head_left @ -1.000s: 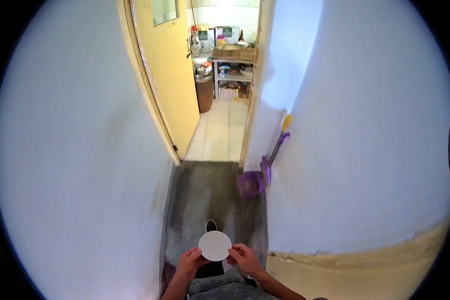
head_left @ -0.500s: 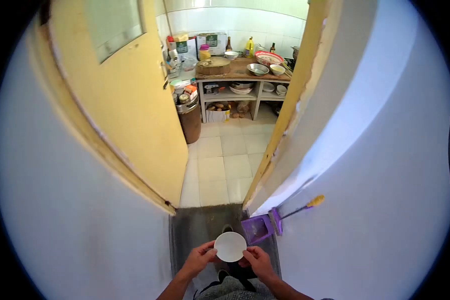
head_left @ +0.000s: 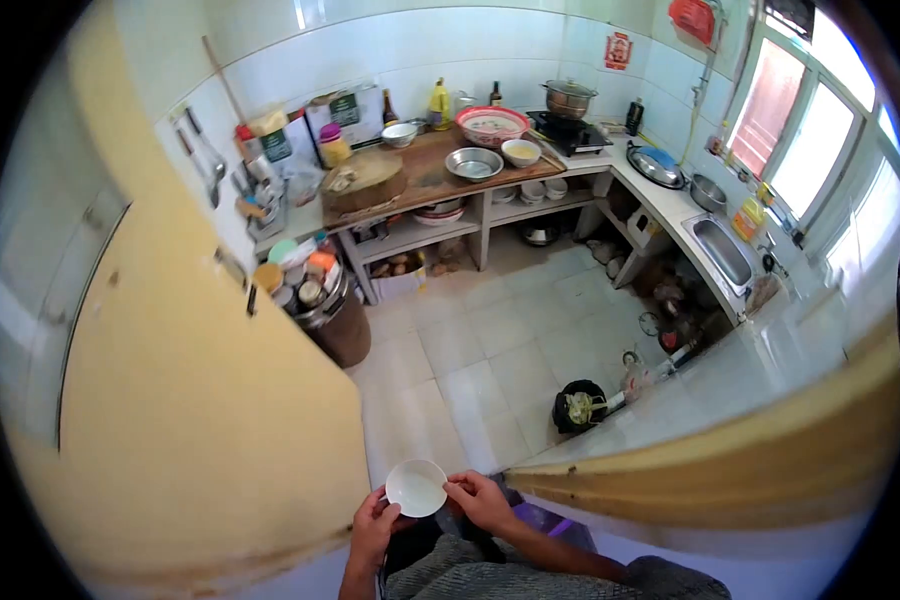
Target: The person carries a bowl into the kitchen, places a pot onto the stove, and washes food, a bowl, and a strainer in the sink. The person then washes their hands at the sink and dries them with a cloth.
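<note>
A white bowl (head_left: 417, 489) is held level in front of my body, its inside facing up, and I see nothing in it. My left hand (head_left: 374, 527) grips the left rim, thumb over the edge. On the opposite side my right hand (head_left: 481, 500) pinches the rim between thumb and fingers. The undersides of the fingers are hidden below the bowl. Below the bowl and my hands, the grey patterned cloth of my clothing (head_left: 470, 572) shows.
A yellow door (head_left: 210, 400) stands at left, a door frame (head_left: 730, 480) at right. Beyond are a bin (head_left: 335, 325), a wooden worktop (head_left: 430, 175) with a chopping block (head_left: 365, 183) and metal basin (head_left: 474, 163), a stove (head_left: 570, 133), a sink (head_left: 722, 255) and a black waste bucket (head_left: 580, 405) on the floor.
I have moved forward into the doorway, and the view has turned right, bringing in the stove, sink and window. Both hands still hold the bowl, which now appears slightly further left.
</note>
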A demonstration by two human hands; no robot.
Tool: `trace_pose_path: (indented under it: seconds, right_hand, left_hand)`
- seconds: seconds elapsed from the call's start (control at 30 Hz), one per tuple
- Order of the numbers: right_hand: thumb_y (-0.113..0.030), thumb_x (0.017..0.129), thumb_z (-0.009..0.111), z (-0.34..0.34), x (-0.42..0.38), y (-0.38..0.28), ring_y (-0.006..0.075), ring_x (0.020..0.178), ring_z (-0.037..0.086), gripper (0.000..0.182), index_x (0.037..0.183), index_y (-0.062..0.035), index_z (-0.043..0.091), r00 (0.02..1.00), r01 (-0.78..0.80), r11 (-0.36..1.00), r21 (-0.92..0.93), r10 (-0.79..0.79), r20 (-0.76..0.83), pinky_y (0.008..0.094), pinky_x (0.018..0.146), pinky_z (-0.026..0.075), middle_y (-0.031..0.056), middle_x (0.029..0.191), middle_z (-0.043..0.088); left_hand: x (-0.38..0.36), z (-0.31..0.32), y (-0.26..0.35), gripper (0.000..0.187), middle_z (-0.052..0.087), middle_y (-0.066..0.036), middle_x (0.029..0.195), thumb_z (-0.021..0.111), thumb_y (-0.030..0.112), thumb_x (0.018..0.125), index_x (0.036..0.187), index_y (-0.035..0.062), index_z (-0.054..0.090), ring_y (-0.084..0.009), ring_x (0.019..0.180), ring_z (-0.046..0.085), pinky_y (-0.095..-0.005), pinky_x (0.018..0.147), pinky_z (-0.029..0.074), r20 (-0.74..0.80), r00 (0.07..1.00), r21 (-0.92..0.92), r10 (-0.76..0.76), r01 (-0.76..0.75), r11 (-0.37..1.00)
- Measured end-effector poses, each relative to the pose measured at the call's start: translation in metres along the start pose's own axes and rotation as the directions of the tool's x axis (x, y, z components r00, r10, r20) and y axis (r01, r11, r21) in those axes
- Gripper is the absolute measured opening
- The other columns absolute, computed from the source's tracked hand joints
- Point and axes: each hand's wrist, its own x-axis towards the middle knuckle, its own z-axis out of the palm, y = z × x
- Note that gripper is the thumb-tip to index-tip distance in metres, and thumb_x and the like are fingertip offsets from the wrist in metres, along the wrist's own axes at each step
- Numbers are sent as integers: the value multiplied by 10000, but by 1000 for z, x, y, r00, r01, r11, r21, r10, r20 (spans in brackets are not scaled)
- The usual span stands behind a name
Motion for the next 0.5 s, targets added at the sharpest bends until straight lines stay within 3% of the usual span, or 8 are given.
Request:
trace_pose_path:
  seconds: [0.2,0.5]
  right_hand:
    - [-208,963,638,-11,107,-21,131,728,637,319,1143,43,560,957,10,990,140,31,-288,274,652,527,87,840,669]
    - [-218,979,605,-59,210,-92,142,742,650,329,1207,16,565,781,128,930,344,119,-613,266,671,543,90,890,675]
  left_hand:
    - [171,13,56,437,654,-155,1129,593,82,951,1346,-60,469,-215,936,681,-355,775,614,246,965,166,-92,52,985]
    - [384,114,147,468,652,-177,1115,578,58,937,1369,-59,438,-237,948,683,-370,808,610,499,802,405,-327,117,907]
